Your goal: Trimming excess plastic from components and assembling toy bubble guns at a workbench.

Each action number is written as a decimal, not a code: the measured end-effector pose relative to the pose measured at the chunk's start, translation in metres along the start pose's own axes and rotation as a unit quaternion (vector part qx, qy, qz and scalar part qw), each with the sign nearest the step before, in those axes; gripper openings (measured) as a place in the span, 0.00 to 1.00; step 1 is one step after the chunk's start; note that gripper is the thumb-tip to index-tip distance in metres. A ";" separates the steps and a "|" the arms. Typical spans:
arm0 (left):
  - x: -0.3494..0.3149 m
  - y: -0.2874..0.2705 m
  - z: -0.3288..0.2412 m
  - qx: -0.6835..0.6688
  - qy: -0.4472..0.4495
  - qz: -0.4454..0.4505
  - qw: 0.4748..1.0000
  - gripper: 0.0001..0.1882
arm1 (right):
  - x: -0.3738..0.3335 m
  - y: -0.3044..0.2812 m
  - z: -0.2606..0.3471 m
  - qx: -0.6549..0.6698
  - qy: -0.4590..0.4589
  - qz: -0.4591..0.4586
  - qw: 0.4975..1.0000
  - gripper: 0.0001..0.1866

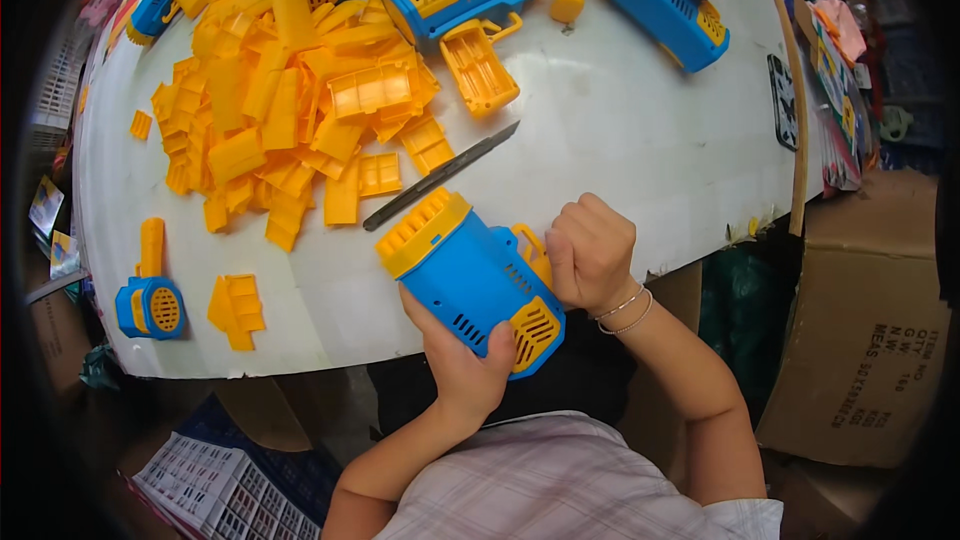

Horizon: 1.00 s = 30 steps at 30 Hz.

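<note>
A blue and yellow toy bubble gun (pixel 470 275) is tilted over the table's near edge, its ridged yellow muzzle toward the upper left. My left hand (pixel 462 365) holds its body from below, thumb over the side near the slotted yellow rear panel. At the gun's right side my right hand (pixel 595 248) is closed in a fist against the yellow handle (pixel 532 252), covering most of it; what lies inside the fingers is hidden. Just beyond the muzzle is a long dark narrow blade-like strip (pixel 440 176). A heap of yellow plastic covers (pixel 290 110) spreads to the upper left.
More bubble guns, one with an open-sided handle (pixel 480 68), lie along the far side of the white table (pixel 640 155). A small blue-yellow part (pixel 150 292) and a stray yellow piece (pixel 236 312) lie at left. A phone (pixel 783 102) rests right, above a cardboard box (pixel 860 330).
</note>
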<state>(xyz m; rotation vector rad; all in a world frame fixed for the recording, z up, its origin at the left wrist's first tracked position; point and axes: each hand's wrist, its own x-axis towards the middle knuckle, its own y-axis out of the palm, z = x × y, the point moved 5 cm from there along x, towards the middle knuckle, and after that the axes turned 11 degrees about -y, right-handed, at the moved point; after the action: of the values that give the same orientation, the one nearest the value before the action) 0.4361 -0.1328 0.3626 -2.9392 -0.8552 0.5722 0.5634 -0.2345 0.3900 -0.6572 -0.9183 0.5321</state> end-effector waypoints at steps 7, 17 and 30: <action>0.011 -0.055 -0.009 0.040 0.013 -0.044 0.998 0.45 | -0.015 0.005 -0.045 0.267 0.264 -0.097 0.922 0.12; 0.081 -0.389 -0.024 0.126 0.112 -0.511 0.843 0.33 | 0.089 0.045 -0.089 0.131 0.343 0.137 0.920 0.21; 0.079 -0.302 -0.065 0.455 0.077 -0.365 0.808 0.19 | 0.036 0.004 -0.020 0.575 0.368 0.051 0.729 0.27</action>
<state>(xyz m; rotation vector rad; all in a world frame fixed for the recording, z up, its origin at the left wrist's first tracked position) 0.3661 0.1704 0.4351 -1.6016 -1.1514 0.4669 0.5978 -0.2131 0.3984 0.2644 0.2961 0.7355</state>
